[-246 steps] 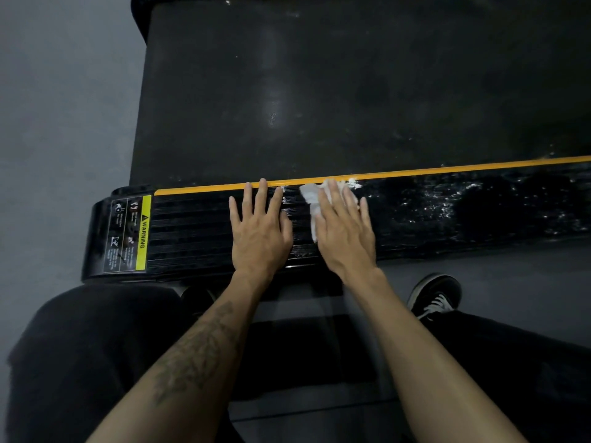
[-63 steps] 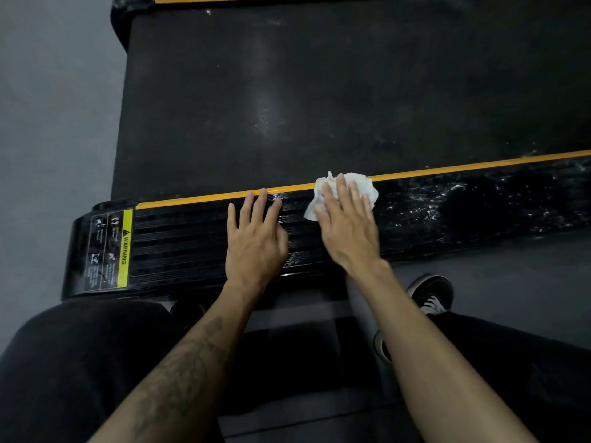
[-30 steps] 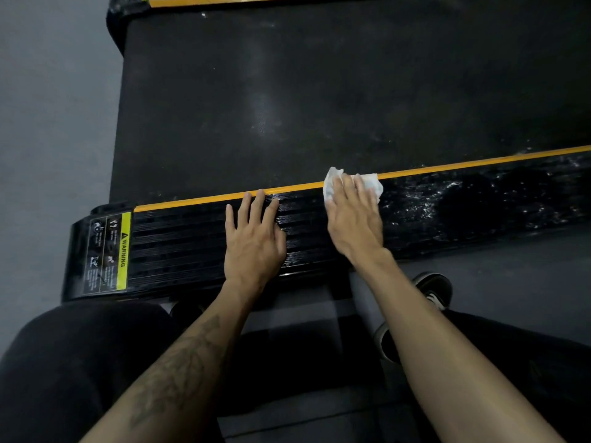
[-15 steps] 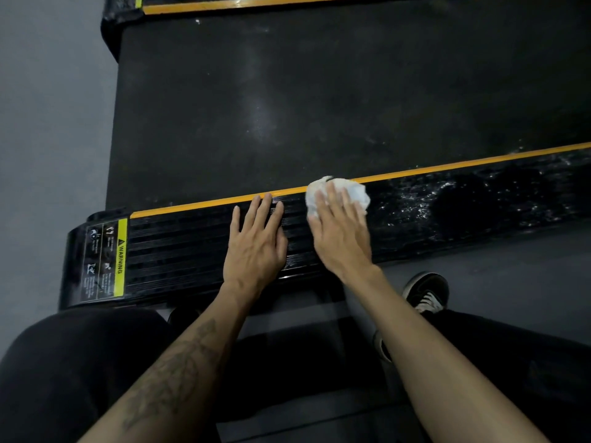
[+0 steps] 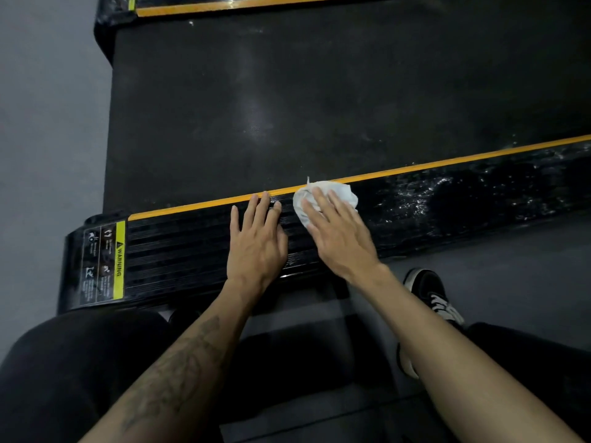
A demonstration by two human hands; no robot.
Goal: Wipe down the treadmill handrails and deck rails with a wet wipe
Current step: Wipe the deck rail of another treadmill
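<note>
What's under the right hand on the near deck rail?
A crumpled white wet wipe lies pressed under the straight fingers of the right hand on the ribbed black deck rail. How far it extends beneath the palm is hidden.

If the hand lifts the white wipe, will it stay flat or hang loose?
Probably loose: the wipe is already crumpled under the right hand, so it looks soft. It likely slides easily, since the rail beside it glistens wet.
</note>
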